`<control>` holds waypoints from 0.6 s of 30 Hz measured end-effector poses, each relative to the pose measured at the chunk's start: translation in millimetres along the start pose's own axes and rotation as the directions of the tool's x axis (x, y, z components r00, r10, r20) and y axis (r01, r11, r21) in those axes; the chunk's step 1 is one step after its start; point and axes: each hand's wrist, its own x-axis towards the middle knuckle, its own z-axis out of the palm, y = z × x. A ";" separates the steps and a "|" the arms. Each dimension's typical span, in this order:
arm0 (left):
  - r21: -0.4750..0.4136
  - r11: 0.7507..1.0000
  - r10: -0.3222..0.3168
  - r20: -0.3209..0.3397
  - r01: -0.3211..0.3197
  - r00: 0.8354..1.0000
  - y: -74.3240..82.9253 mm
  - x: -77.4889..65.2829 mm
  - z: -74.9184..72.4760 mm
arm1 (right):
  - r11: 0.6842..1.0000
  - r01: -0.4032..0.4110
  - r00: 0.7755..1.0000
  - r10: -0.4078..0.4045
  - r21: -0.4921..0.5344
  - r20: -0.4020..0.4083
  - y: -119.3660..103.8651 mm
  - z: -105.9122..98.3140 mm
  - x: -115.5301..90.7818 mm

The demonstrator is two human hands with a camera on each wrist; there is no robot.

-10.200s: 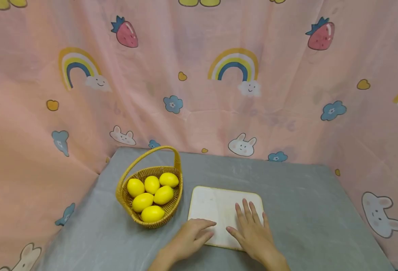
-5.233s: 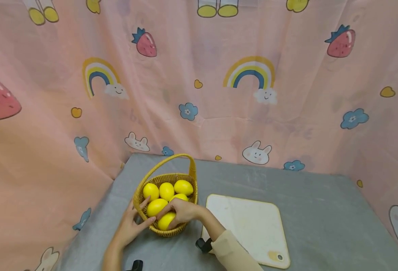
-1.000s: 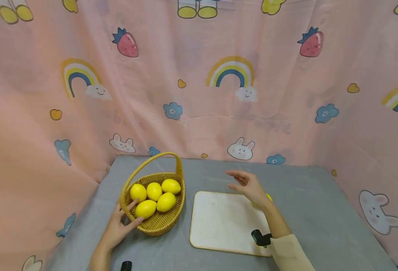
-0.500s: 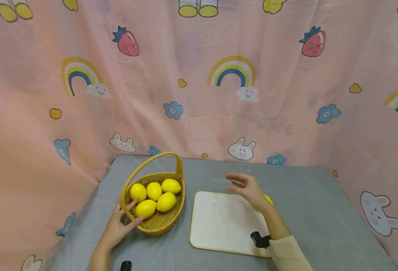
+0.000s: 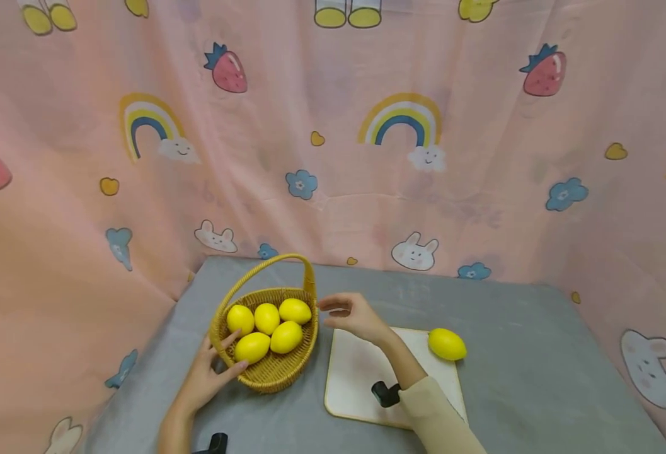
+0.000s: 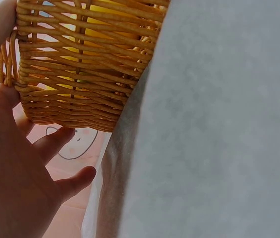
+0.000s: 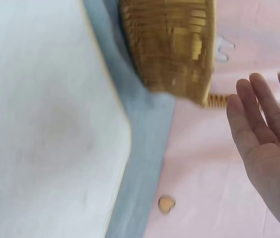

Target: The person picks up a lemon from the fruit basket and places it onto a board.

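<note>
A yellow wicker basket [image 5: 273,376] with a tall handle holds several lemons [image 5: 287,337]. My left hand [image 5: 202,378] grips its left front rim, thumb and a finger reaching over the edge beside the lemons. In the left wrist view, this hand [image 6: 23,163] lies against the woven side with its lower fingers spread. My right hand [image 5: 358,318] hovers just right of the basket over the far left of a white cutting board [image 5: 352,384], fingers loosely bent and holding nothing. A single lemon [image 5: 447,344] lies at the board's far right corner.
Grey cloth [image 5: 525,378] covers the table, and a pink patterned curtain [image 5: 333,221] hangs along its back and sides. Black wrist devices [image 5: 386,394] sit at both wrists. The basket handle [image 5: 253,274] arches above the lemons.
One lemon has gone from the basket's front to the board's corner, after the right hand reached in. The right hand has since swung left to the basket; the left hand stays on the rim.
</note>
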 end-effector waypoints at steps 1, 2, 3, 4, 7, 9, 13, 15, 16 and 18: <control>0.000 1.000 0.001 -0.001 -0.001 1.000 0.0 0.0 0.1 | 1.000 -0.003 1.000 0.003 0.002 0.022 -1.3 6.8 5.5; -0.003 1.000 0.003 0.000 -0.003 1.000 0.0 0.1 0.1 | 1.000 -0.005 0.999 0.005 0.000 0.045 -2.6 13.5 11.0; -0.005 1.000 0.004 0.000 -0.004 1.000 0.1 0.0 -0.1 | 1.000 -0.003 0.998 0.004 -0.005 0.067 -3.4 20.5 16.6; -0.006 1.000 0.005 -0.001 -0.005 1.000 0.0 0.0 0.0 | 1.000 -0.003 0.996 0.003 -0.005 0.087 -4.3 27.3 21.9; -0.010 1.000 0.009 -0.003 -0.009 1.000 -0.2 0.2 0.1 | 0.999 0.001 0.989 0.005 -0.044 0.145 -8.0 46.9 35.7; -0.009 1.000 0.014 -0.001 -0.014 1.000 -0.1 0.6 0.3 | 0.996 0.011 0.984 0.004 -0.083 0.177 -8.1 58.4 43.4; -0.007 1.000 0.020 0.003 -0.020 1.000 -0.6 0.7 0.9 | 0.992 0.016 0.973 0.013 -0.124 0.231 -8.0 78.3 54.3; -0.005 1.000 0.018 0.003 -0.018 1.000 -0.7 0.5 1.2 | 0.992 0.013 0.970 0.019 -0.127 0.244 -7.2 86.2 58.2; -0.005 1.000 0.016 0.000 -0.016 1.000 -0.7 0.3 1.2 | 0.992 0.007 0.968 0.024 -0.125 0.249 -6.9 89.7 59.7; -0.006 1.000 0.014 -0.002 -0.014 1.000 -0.8 -0.1 1.2 | 0.993 -0.006 0.968 0.036 -0.118 0.249 -5.3 95.8 62.6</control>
